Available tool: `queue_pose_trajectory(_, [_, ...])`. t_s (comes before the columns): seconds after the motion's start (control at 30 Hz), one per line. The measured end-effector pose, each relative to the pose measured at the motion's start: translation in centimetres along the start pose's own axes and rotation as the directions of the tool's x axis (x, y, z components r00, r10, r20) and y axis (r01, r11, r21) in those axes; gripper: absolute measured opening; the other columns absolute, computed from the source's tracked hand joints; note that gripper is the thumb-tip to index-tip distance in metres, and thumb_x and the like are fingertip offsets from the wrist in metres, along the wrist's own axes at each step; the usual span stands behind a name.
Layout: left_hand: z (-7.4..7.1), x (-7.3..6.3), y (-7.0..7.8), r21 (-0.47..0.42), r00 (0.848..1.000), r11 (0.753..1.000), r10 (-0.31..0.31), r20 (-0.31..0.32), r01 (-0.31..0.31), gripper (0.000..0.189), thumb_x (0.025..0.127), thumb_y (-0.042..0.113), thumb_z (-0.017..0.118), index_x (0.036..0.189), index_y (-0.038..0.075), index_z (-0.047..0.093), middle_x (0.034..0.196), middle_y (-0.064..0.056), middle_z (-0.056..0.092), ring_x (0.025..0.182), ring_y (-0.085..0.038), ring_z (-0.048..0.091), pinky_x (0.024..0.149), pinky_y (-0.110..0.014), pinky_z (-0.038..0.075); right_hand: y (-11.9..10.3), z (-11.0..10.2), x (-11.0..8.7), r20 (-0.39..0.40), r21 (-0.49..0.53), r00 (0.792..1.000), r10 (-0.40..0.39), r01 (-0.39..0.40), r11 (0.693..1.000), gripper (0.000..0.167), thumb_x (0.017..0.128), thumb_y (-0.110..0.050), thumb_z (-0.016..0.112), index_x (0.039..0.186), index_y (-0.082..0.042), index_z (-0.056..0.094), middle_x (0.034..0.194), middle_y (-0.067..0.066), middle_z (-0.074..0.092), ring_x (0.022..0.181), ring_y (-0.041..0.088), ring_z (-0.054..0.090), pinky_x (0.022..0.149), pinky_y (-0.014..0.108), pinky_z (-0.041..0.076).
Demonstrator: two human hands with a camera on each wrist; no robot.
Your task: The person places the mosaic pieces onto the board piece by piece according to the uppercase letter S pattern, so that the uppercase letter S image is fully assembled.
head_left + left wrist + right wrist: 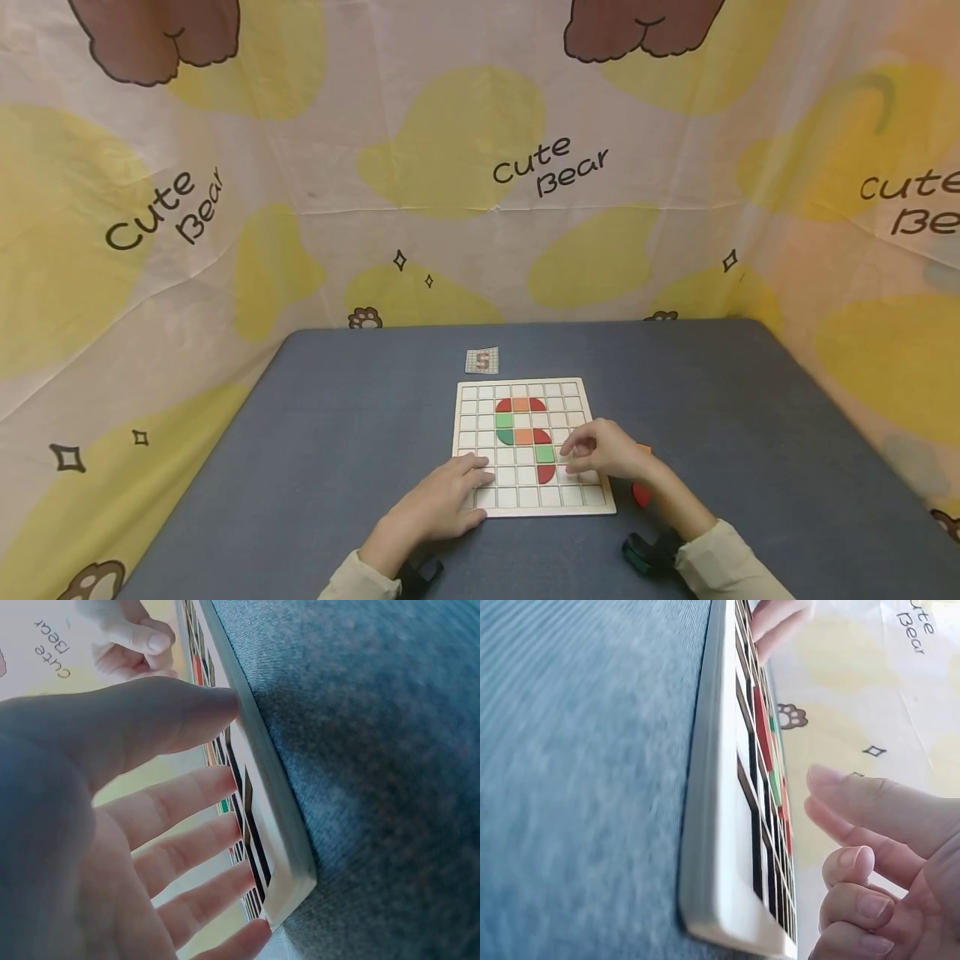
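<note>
A white gridded board (506,497) lies on the table, with red, orange and green tiles set in an S-like path. My left hand (447,497) rests on its left side, fingers spread over the squares and thumb at the near edge. Over the board's right part hovers my right hand (602,450), fingers bent, thumb and index apart in the head view; no piece shows between them. Closest to it are a light green square tile (544,454) and a red quarter-circle tile (546,474). In the right wrist view, the right hand's fingertips (826,777) stand off the board.
A small card (482,361) with an S-shaped picture lies beyond the board. Right of the board, a red piece (642,494) and an orange piece (643,448) lie partly hidden by my right forearm. Dark bands circle both wrists. A printed cloth (450,167) hangs behind the table.
</note>
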State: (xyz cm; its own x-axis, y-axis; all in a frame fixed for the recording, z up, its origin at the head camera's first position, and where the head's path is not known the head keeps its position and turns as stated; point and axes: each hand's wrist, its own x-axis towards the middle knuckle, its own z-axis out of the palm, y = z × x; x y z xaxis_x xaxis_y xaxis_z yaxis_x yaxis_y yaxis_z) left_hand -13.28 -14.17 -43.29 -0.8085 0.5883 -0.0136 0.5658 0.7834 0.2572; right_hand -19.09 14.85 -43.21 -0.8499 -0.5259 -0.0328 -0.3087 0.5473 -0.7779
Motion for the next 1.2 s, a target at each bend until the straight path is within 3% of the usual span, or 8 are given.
queue_pose_trajectory(0.4, [0.1,0.0,-0.1,0.004,1.0,1.0,-0.002,0.003,0.002,0.042,0.085,0.028,0.068,0.124,0.013,0.063,0.136,-0.007,0.057,0.131,-0.027,0.052,0.109,-0.042,0.046,0.8,-1.3,-1.1,-0.048,0.022,0.999,-0.014,0.015,1.0,0.021,0.076,-0.011,0.078,0.09,0.003,0.072,0.062,-0.006,0.045,0.055,-0.002,0.037,0.05,0.015,0.031])
queue_pose_trajectory(0.9, [0.1,-0.1,-0.1,0.015,0.999,0.999,0.028,-0.017,-0.028,0.042,0.085,0.027,0.069,0.124,0.012,0.063,0.135,-0.008,0.057,0.129,-0.028,0.053,0.107,-0.043,0.047,2.5,-3.2,-3.0,-0.096,0.007,0.994,0.051,-0.051,0.999,0.022,0.076,-0.013,0.078,0.09,0.002,0.071,0.064,-0.005,0.041,0.055,-0.002,0.037,0.051,0.016,0.03])
queue_pose_trajectory(1.2, [-0.3,0.0,0.2,0.0,1.0,1.0,0.012,-0.005,-0.012,0.041,0.085,0.026,0.068,0.123,0.011,0.064,0.136,-0.008,0.057,0.13,-0.028,0.052,0.108,-0.044,0.046,3.8,-4.2,-4.0,-0.128,0.041,0.988,0.085,-0.08,0.996,0.027,0.075,-0.014,0.08,0.094,0.004,0.071,0.065,-0.006,0.044,0.055,-0.003,0.038,0.05,0.016,0.032])
